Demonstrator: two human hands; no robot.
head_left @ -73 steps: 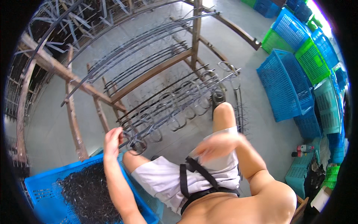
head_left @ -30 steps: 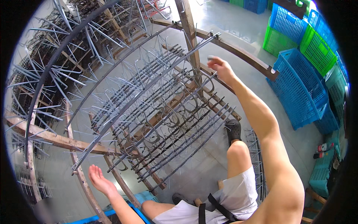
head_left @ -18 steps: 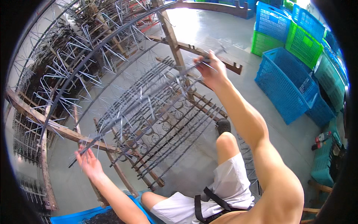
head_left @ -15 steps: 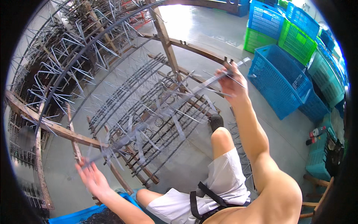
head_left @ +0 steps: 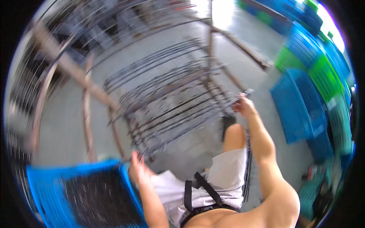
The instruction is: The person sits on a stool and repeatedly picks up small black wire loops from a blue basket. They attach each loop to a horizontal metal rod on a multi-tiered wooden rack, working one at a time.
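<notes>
Before the rack [head_left: 87, 110], the right grip [head_left: 242, 103] clasps a rod [head_left: 192, 127], the left grip [head_left: 139, 163] too blurred to tell.

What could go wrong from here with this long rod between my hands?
Your left hand is at the near end of the rod, but blur hides how firmly it grips; a loose hold might let that end drop.
The rod lies close to the wooden rack and its dark bars, so it could snag.
The far tip pokes past your right hand and might catch something if you swing it.
</notes>
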